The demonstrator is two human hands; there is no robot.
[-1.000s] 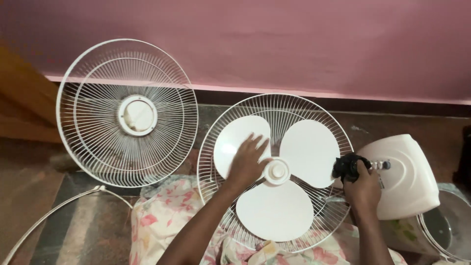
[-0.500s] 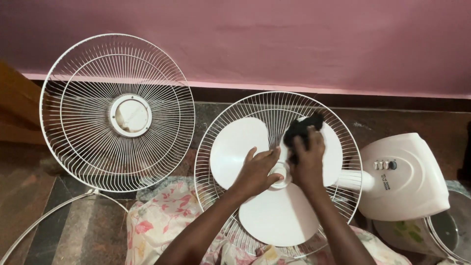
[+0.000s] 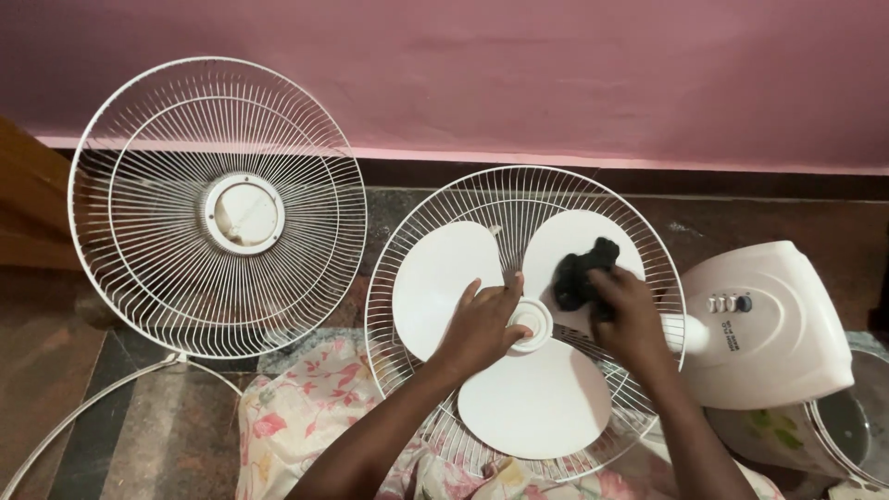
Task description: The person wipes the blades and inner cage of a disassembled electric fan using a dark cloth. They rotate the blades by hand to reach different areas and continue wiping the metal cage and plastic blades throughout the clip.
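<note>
A small dark printed label sits on the white fan base, right of the frame, under the buttons.

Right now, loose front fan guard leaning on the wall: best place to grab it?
Take the front fan guard by its outer rim at the top, coming from above. It stands nearly upright against the pink wall, so the top rim is free, while the thin wires would likely bend.

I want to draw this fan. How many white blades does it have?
3: upper-left blade under the left hand, upper-right blade under the right hand holding a black cloth, and bottom blade. None seem hidden.
</note>
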